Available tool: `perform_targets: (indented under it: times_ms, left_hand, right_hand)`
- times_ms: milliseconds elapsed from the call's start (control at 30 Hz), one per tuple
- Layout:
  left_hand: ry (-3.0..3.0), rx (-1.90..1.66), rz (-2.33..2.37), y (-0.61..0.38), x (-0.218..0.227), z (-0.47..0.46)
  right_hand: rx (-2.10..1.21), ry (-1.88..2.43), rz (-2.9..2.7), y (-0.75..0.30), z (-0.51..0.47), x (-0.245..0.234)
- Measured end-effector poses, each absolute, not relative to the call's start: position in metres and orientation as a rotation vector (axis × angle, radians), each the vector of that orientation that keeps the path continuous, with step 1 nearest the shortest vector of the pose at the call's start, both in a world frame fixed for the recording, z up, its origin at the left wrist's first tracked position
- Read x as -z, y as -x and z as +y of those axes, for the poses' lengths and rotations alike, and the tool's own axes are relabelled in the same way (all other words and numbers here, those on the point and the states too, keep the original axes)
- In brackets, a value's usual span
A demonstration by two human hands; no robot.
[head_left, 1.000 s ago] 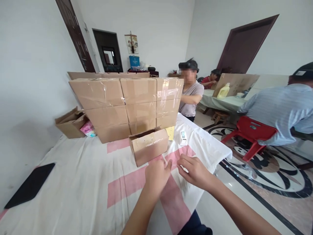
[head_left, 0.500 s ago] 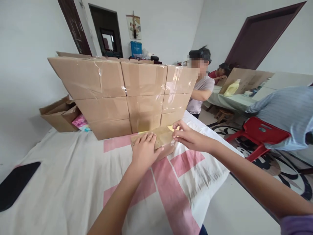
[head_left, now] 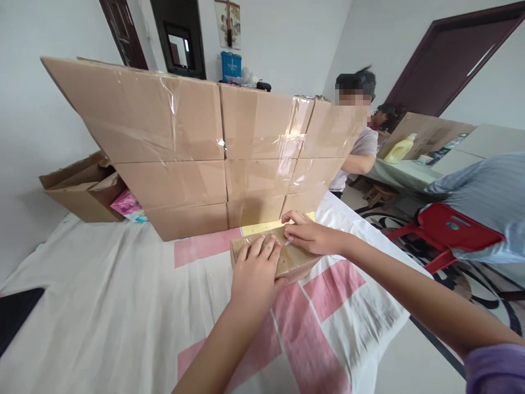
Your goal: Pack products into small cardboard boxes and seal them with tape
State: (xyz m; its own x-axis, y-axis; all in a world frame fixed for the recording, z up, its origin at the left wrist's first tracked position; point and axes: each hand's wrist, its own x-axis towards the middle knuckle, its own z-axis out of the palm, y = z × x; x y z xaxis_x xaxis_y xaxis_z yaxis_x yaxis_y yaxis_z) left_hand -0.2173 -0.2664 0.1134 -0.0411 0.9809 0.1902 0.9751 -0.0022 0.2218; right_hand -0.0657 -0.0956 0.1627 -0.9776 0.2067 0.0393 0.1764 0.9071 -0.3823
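Observation:
A small cardboard box (head_left: 294, 261) lies on the white and pink cloth-covered table (head_left: 123, 306), just in front of a stacked wall of taped cardboard boxes (head_left: 205, 158). My left hand (head_left: 256, 271) rests flat on the small box's top, fingers spread forward. My right hand (head_left: 305, 235) presses on the top at its far right, fingers laid along a strip of clear tape. A yellow sheet (head_left: 262, 226) shows behind the small box.
An open carton (head_left: 80, 189) with a pink packet (head_left: 125, 203) sits at the back left. A black flat object (head_left: 14, 314) lies at the left edge. People sit to the right by a red chair (head_left: 447, 232) and another table (head_left: 404, 172) with a yellow bottle (head_left: 400, 150).
My view has moved closer to the boxes. Both hands went from the cloth up onto the small box; the right hand drew inward along its top. The box's flaps now lie shut.

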Motion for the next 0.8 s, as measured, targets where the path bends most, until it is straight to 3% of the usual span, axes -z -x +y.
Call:
perform_targets:
  times_ms: [200, 467, 800]
  left_hand:
    - [-2.175, -0.468, 2.166, 0.224, -0.116, -0.266]
    - [-2.185, -0.474, 2.175, 0.221, -0.115, -0.267]
    - [-2.183, -0.429, 2.195, 0.220, -0.114, -0.264]
  right_hand:
    - [-0.941, 0.286, -2.856, 0.051, -0.118, -0.190]
    - [-0.454, 0.238, -3.071, 0.068, -0.099, -0.162]
    - [-0.385, 0.205, -3.077, 0.067, -0.092, -0.153]
